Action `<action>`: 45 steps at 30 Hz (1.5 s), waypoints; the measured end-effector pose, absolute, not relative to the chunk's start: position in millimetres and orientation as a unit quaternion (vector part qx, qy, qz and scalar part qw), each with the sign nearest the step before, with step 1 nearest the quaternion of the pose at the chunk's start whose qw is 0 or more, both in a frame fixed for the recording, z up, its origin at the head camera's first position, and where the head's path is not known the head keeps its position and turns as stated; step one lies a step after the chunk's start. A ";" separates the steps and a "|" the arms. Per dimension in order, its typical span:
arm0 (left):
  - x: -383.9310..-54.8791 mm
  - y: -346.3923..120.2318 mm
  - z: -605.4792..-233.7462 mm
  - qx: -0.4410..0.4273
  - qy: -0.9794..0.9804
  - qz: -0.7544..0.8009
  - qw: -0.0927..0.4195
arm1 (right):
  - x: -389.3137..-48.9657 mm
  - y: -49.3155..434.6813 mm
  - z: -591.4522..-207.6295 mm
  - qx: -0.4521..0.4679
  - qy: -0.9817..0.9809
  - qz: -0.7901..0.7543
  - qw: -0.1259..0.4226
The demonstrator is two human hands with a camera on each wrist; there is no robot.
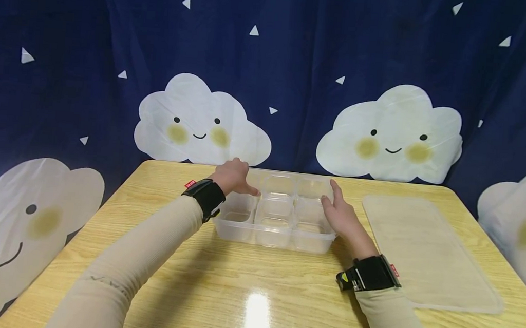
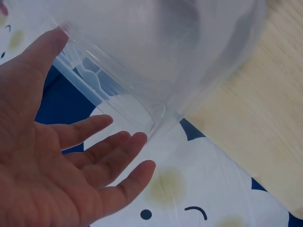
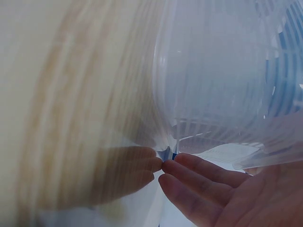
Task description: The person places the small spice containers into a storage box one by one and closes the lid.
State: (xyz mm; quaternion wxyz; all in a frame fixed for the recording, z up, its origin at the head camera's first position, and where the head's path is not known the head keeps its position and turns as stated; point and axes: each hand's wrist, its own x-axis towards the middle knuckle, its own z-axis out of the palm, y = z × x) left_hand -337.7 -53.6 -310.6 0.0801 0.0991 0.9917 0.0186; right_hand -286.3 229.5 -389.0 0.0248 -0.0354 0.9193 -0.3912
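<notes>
A clear plastic divided box (image 1: pixel 272 237) with several square compartments sits on the wooden table between both hands. My left hand (image 1: pixel 233 176) is at its left side, thumb over the rim into a compartment. In the left wrist view that thumb (image 2: pixel 49 45) meets the rim, while the loosely spread fingers (image 2: pixel 125 182) lie outside near the corner. At the opposite end, my right hand (image 1: pixel 342 216) spans the side wall, its thumb reaching over the edge. Straight fingers (image 3: pixel 203 175) of that hand show low outside the wall, close over the tabletop, in the right wrist view.
A flat translucent lid or sheet (image 1: pixel 427 254) lies on the table's right side. The pale wooden table (image 1: pixel 206 293) ends at a dark blue curtain (image 1: pixel 298 74) printed with smiling clouds. Black straps with cameras (image 1: pixel 372 273) are on both wrists.
</notes>
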 end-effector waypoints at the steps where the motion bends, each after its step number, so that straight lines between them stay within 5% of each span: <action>1: -337.7 -53.7 -310.5 0.100 0.991 0.021 0.081 | -286.5 229.5 -388.9 -0.035 0.919 -0.392 0.025; 20: -341.3 -56.3 -307.3 0.129 0.981 0.086 0.117 | -286.3 230.1 -389.6 -0.034 0.917 -0.396 0.027; 45: -331.8 -73.6 -305.5 0.174 0.974 0.110 0.098 | -286.6 230.3 -388.6 -0.027 0.918 -0.394 0.029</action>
